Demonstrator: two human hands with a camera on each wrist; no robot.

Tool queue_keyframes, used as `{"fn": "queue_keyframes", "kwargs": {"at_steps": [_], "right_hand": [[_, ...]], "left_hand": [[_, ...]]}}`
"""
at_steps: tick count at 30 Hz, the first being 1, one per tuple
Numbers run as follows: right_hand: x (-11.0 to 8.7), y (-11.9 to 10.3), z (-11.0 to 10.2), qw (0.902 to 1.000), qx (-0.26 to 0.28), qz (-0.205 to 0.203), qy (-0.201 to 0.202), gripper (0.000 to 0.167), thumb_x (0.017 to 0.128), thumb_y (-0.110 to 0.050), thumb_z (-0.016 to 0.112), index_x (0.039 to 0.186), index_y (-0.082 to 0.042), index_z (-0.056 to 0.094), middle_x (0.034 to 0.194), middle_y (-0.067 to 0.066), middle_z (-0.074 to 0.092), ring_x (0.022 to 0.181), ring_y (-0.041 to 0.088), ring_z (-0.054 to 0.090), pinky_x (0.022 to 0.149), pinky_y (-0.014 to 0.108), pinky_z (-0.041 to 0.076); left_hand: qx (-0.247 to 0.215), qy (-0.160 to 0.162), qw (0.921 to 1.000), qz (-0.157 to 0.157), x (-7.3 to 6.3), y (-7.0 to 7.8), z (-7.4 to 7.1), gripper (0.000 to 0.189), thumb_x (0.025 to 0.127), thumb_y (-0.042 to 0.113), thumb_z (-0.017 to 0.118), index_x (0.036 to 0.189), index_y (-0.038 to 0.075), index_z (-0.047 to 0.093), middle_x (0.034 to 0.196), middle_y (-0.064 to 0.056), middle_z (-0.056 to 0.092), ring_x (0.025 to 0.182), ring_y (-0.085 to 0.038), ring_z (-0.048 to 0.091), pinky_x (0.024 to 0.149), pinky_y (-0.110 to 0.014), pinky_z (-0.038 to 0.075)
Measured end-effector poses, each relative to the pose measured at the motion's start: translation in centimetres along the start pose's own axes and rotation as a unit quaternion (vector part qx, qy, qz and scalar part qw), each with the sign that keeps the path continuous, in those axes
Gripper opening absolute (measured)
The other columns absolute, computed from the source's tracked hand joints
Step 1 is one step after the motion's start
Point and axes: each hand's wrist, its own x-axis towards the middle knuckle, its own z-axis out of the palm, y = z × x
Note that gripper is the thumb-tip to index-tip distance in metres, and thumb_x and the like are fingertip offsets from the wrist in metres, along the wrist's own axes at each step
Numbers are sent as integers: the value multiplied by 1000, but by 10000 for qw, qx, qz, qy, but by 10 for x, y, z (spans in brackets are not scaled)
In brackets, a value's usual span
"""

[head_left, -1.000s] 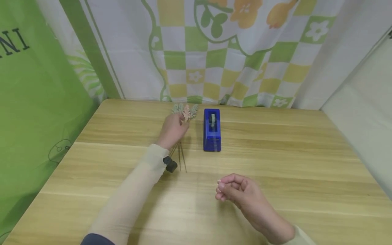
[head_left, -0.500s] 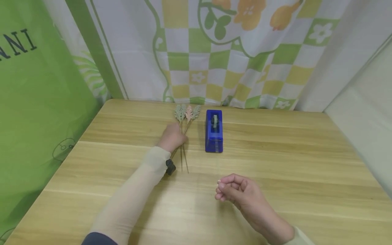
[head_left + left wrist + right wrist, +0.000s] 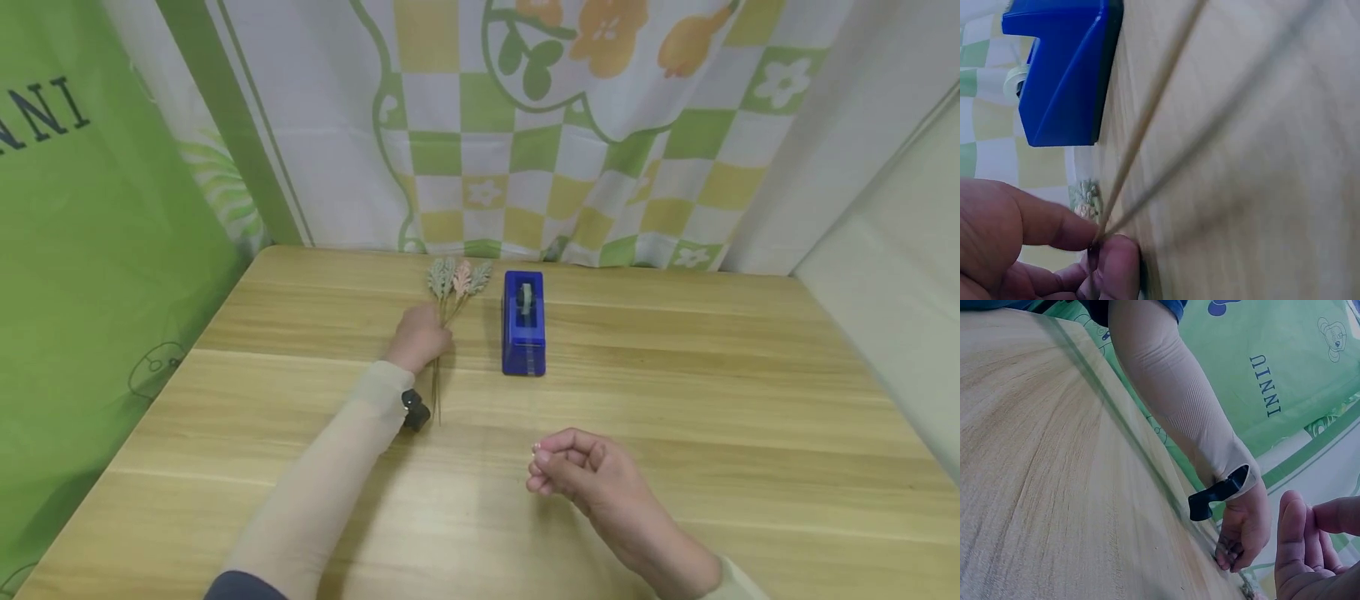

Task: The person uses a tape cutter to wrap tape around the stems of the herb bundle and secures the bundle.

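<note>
My left hand (image 3: pixel 422 337) pinches the thin brown stems of several artificial flowers (image 3: pixel 462 280) near the back of the table. Their leaf-like heads are pale green and one is pink, pointing toward the curtain. In the left wrist view, thumb and forefinger meet around the stems (image 3: pixel 1141 140), which fan out beyond them. To the right of the flowers stands a blue tape dispenser (image 3: pixel 524 323) with a roll of clear tape. My right hand (image 3: pixel 600 479) is held nearer the front, thumb and forefinger pinching a small clear, shiny bit of tape (image 3: pixel 536 448).
The wooden table (image 3: pixel 712 400) reaches back to a green, white and yellow checked curtain (image 3: pixel 525 150). A green cloth (image 3: pixel 97 250) hangs along the left side, with a thin dark wire (image 3: pixel 153 367) by the table edge. A pale wall covering borders the right.
My left hand has slid down from just below the flower heads to lower on the stems. The spread stem ends have drawn closer together. My right hand stays in place.
</note>
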Motion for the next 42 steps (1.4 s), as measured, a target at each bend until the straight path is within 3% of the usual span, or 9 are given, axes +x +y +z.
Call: {"fn": "queue_keyframes", "kwargs": {"at_steps": [5,8,11,13,22,29,33,36,42], "right_hand": [[1,3,-2,9999,35,-112,-40,9,101,-4,63,110,-4,63,97,-1,77,88,9,75,86,23,62],[1,3,-3,9999,45,-136,-53,9,101,-3,62,111,-3,63,97,-2,77,88,9,74,85,22,62],[1,2,-2,10000,23,-81,-1,10,101,-4,63,111,-3,62,97,-1,77,88,9,74,85,23,62],[0,2,-2,10000,21,-72,33,10,101,-4,63,111,-2,62,96,-1,77,88,9,74,85,23,62],[-2,2,2,10000,-18,-11,17,13,100,-7,66,111,0,62,96,-2,76,88,9,74,86,23,62],[-2,0,1,10000,-51,-24,51,12,99,-7,67,109,-1,62,96,0,76,87,9,74,86,23,62],[-2,0,2,10000,-66,-3,72,14,99,-7,67,110,1,62,97,1,76,87,9,74,86,23,62],[-2,-1,2,9999,-78,20,94,18,99,-7,67,112,4,61,97,1,76,88,9,74,87,24,62],[-2,-1,3,10000,-66,-1,73,16,100,-7,67,111,3,61,97,0,76,87,9,74,86,24,62]], "left_hand": [[-184,-11,9998,-120,-1,1,-1,23,100,1,44,78,10,45,68,-2,45,51,-12,40,46,-23,36],[-320,-26,9994,-129,-3,1,-2,15,103,3,39,103,1,54,70,-4,51,49,-12,45,45,-23,39],[-514,-53,9987,-30,-4,-1,-3,29,108,7,35,131,-5,47,71,-5,55,48,-11,48,45,-23,41],[-682,-91,9976,98,-5,-3,-3,32,110,9,33,137,-6,42,71,-4,54,49,-12,48,48,-23,42],[-792,325,9950,506,-11,-11,-9,32,115,19,33,129,-4,49,86,-6,50,67,-15,47,58,-26,41],[-1063,690,9894,707,-17,-9,-16,38,114,19,38,127,-7,62,103,-21,66,57,-10,43,51,-22,39],[-1103,757,9883,732,-20,-9,-21,44,113,21,35,128,-6,66,77,-9,61,47,-8,34,43,-21,32],[-1211,754,9871,730,-22,-9,-25,46,112,22,34,129,-6,67,55,2,44,43,-7,29,40,-22,28],[-1258,809,9860,731,-27,-10,-28,44,112,22,38,127,-6,69,54,6,42,45,-7,31,41,-21,29]]}}
